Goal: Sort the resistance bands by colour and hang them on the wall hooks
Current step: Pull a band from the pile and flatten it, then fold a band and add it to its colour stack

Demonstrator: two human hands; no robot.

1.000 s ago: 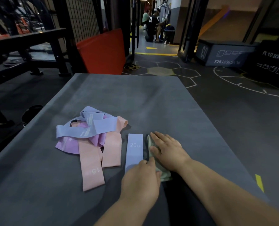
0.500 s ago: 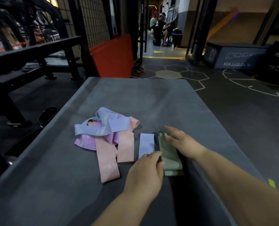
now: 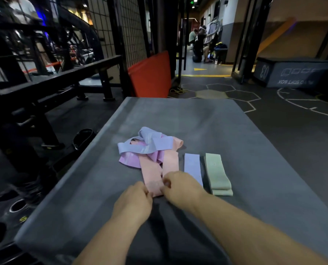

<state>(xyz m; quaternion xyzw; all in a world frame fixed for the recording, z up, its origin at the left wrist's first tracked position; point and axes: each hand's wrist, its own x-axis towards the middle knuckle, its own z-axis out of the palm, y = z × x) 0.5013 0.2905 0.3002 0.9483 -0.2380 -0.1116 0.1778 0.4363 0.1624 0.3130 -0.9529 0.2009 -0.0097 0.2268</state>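
A tangle of resistance bands lies mid-way along a grey padded bench [image 3: 236, 142]: a blue band [image 3: 146, 146] on top, a purple band [image 3: 129, 159] under it, and pink bands. My left hand [image 3: 134, 199] and my right hand [image 3: 180, 186] both pinch the near end of a long pink band [image 3: 151, 175]. A second pink band [image 3: 170, 159] lies just right of it. Further right, a flat blue band [image 3: 192, 166] and stacked green bands [image 3: 215, 172] lie side by side, apart from the pile.
A black steel rack [image 3: 59, 77] and a wire-mesh wall [image 3: 121, 29] stand to the left, an orange mat [image 3: 149, 73] leans behind the bench, a plyo soft box [image 3: 293, 73] sits at the right, and people are far down the corridor [image 3: 199, 43]. No wall hooks are visible.
Both hands left the flat blue and green bands and moved left to the long pink band, pinching its near end. The camera tilted up.
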